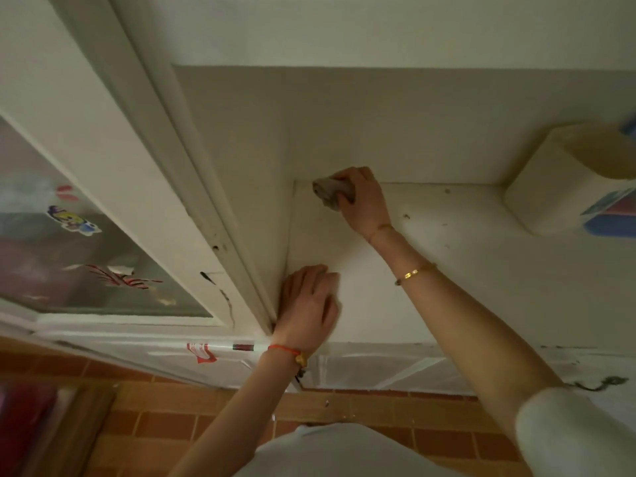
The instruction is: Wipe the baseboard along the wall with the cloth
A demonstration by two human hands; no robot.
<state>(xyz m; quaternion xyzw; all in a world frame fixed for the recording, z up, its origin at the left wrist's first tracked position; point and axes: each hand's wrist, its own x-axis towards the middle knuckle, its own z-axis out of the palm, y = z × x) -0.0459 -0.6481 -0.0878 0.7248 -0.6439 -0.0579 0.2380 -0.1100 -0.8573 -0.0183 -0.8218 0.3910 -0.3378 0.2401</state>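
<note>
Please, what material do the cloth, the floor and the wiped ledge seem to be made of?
The cloth, gripped by the right hand, looks like soft grey woven fabric: it bunches into folds. The floor seems to be matte terracotta tile: orange-brown rectangles with pale grout lines. The ledge appears painted cream, with dark specks; whether wood, plaster or masonry lies beneath cannot be told.

The cloth (331,192) is a small grey rag, crumpled into a wad, pressed against the white wall panel (447,270) at its upper edge, close to the panel's upper left corner. Part of it is covered by the fingers that grip it; the free folds stick out to the left. The panel is off-white and flat, with a few dark specks, and it runs rightward from the door frame.
</note>
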